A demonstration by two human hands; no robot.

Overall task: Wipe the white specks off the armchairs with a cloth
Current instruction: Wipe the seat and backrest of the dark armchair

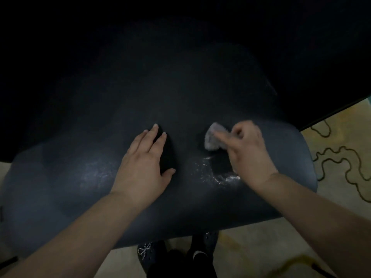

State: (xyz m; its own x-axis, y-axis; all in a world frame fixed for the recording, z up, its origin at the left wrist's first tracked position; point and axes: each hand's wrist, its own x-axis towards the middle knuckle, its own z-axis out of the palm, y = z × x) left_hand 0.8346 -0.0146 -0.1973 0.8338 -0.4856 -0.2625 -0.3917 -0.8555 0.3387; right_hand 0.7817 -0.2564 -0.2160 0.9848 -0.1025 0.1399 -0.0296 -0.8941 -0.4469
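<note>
1. specks (215, 174) are what matters, but going left to right: a fainter whitish smear (94, 171) sits on the chair (60, 197) well left of the left hand, hard to say if it's specks or just sheen.
2. left hand (143, 163) lies flat on the dark seat, fingers straight and a bit spread, palm down, holding nothing. looks like it's just bracing.
3. the main speck patch lies between the two hands, low down, running as a streak from upper left to lower right and ending right by the right wrist.
4. cloth (212, 138) is a small pale wad, bunched, touching the seat just above that patch.
5. right hand (249, 151) has its fingers curled round the cloth, pinching it. it's blurry, so probably mid-swipe.
6. my guess: the right hand is the nearer one, and the next pass needs to pull back toward the body, along the streak.
</note>
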